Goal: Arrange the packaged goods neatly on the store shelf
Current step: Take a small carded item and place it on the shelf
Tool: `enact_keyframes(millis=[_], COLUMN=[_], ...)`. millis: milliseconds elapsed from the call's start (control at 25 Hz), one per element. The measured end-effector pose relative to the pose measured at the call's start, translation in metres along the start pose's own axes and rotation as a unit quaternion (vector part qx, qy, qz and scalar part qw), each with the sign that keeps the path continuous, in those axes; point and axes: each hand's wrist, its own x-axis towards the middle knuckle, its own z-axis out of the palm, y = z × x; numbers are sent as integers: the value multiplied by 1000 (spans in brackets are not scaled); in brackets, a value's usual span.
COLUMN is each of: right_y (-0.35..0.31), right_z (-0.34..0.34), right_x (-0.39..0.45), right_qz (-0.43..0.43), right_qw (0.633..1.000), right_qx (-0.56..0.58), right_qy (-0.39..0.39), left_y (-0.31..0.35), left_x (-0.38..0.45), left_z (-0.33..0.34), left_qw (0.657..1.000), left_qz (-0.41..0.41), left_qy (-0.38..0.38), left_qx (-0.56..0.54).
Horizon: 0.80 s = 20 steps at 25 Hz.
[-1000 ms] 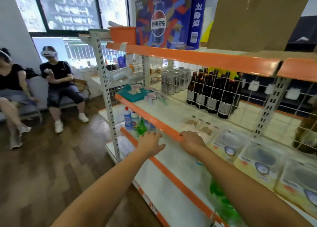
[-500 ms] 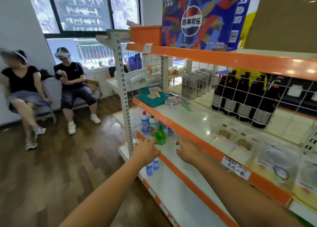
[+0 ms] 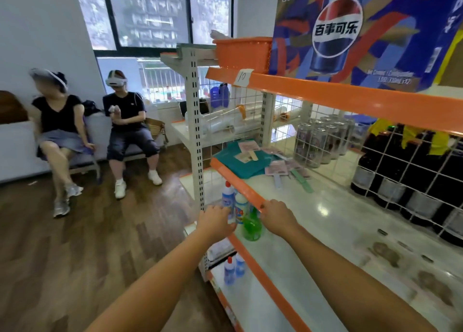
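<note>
My left hand (image 3: 216, 222) reaches to the left end of the shelf unit, its loosely curled fingers against a white and blue bottle (image 3: 227, 198). A second such bottle (image 3: 242, 207) and a green bottle (image 3: 251, 228) stand between my hands on the lower shelf. My right hand (image 3: 276, 216) holds nothing, and its fingertips are at the orange edge of the middle shelf (image 3: 240, 184). Pink packets (image 3: 275, 167) and a teal pack (image 3: 238, 161) lie untidily on that shelf. Two small bottles (image 3: 231, 269) stand on the bottom shelf.
Cans (image 3: 318, 141) and dark bottles (image 3: 400, 179) stand behind a wire grid. A Pepsi box (image 3: 350, 31) and an orange basket (image 3: 243, 53) sit on the top shelf. Two people (image 3: 125, 121) sit on a bench at the left, beyond the wooden floor (image 3: 87, 244).
My view and both hands have shifted left along the shelf unit, from the packaged goods at the right toward the bottles at its left end. Both hands still hold nothing.
</note>
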Motion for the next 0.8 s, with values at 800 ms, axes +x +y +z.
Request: enact_keyframes(millis=[800], right_y=[31], right_z=[4], right_x=[223], right_qz=[87], right_qw=[996], right_qx=[25], right_qy=[20], left_y=[-32], left_x=[259], left_z=[-3], left_qw=[992], left_qz=[121], left_qy=[19], left_qx=[-6])
